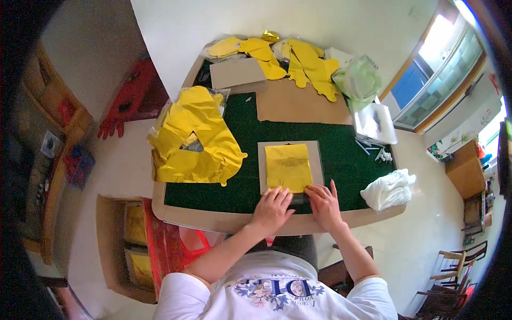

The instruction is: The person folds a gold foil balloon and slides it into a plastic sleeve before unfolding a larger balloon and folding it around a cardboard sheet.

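A folded yellow foil sheet (288, 166) with faint print lies flat on a grey cardboard piece (262, 160), over the dark green table surface. Clear plastic shows along the cardboard's right and lower edges. My left hand (273, 209) rests with its fingers spread and its tips at the sheet's lower left edge. At the lower right corner, my right hand (324, 205) touches the edge, one finger raised and the fingers apart. Neither hand visibly grips the sheet.
A large yellow foil shape (197, 144) lies left. Behind are a grey board (237, 73), brown cardboard (304, 106) and several yellow foil shapes (312, 64). White plastic (389, 189) and small white tubes (366, 148) lie right. An open carton (109, 234) stands lower left.
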Tool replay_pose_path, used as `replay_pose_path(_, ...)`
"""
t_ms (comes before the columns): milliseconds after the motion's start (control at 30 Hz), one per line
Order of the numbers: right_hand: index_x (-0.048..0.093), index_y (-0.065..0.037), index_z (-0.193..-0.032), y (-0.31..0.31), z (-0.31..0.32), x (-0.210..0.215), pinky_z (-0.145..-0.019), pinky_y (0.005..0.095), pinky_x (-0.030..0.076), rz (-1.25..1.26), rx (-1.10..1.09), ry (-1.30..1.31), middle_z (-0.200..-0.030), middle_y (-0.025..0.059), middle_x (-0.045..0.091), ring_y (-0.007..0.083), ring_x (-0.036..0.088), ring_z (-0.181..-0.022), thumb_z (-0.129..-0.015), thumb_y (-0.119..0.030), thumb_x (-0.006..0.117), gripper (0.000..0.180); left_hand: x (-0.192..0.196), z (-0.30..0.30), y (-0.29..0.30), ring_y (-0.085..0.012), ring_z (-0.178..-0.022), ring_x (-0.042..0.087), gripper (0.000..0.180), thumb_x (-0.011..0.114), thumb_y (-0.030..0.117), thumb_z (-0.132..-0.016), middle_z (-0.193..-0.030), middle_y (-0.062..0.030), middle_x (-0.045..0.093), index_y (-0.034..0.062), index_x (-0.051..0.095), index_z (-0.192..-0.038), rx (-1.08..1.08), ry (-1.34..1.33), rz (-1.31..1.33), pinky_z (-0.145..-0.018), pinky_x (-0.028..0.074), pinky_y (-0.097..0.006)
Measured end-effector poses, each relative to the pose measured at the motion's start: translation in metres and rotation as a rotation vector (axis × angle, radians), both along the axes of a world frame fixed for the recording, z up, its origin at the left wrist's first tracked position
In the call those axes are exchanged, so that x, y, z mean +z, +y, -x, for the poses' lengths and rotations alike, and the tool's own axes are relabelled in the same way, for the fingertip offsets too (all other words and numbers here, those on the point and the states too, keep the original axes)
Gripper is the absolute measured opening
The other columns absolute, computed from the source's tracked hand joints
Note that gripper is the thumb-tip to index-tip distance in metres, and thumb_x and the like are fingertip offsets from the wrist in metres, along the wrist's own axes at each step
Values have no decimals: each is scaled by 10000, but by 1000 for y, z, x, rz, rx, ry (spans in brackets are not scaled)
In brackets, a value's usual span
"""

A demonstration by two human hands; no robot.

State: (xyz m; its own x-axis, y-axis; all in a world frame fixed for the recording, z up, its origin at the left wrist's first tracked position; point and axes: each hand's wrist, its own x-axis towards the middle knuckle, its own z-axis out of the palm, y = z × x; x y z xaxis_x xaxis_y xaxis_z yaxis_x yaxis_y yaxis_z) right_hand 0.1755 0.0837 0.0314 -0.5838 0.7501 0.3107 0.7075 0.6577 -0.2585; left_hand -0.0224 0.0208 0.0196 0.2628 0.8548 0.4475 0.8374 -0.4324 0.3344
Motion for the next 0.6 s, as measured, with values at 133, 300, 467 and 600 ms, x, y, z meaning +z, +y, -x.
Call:
replay_pose_path(133, 647, -72, -1020, 37, -13, 4, -1028, 513, 359, -71, -38, 151, -1083, 83, 638, 264, 594, -1036, -752, 9, 631, 280, 0, 10, -2, -292, -1234, 462, 499, 665, 286, -813, -1297, -146, 518, 44, 540, -1232, -13, 20, 17, -1049, 364, -450)
replay_pose_path(300, 624, -41, -930, 175, -105, 7, -750, 445, 512, -295, -599, -90, -956, 159, 614, 337, 611, -880, -807, -99, 614, 136, 1, -15, -13, -303, -1224, 483, 440, 641, 258, -840, -1296, -151, 523, 33, 553, -1207, -187, -47, 30, -1051, 381, -425)
replay_pose_path(467, 620, -21, -850, 209, -146, -32, -723, 474, 513, -127, -759, -126, -879, 199, 629, 373, 628, -820, -824, -131, 609, 113, -6, -34, 1, -307, -1238, 466, 418, 636, 266, -846, -1304, -152, 512, 47, 560, -1194, -184, -102, 34, -1053, 377, -424)
replay_pose_path(600, 620, -43, -851, 156, -97, -13, -624, 404, 502, 64, -534, 154, -761, 162, 631, 317, 634, -690, -826, -130, 625, 90, -2, -30, 6, -303, -1233, 463, 430, 642, 273, -837, -1296, -147, 516, 51, 560, -1195, -98, -114, -6, -1045, 384, -423)
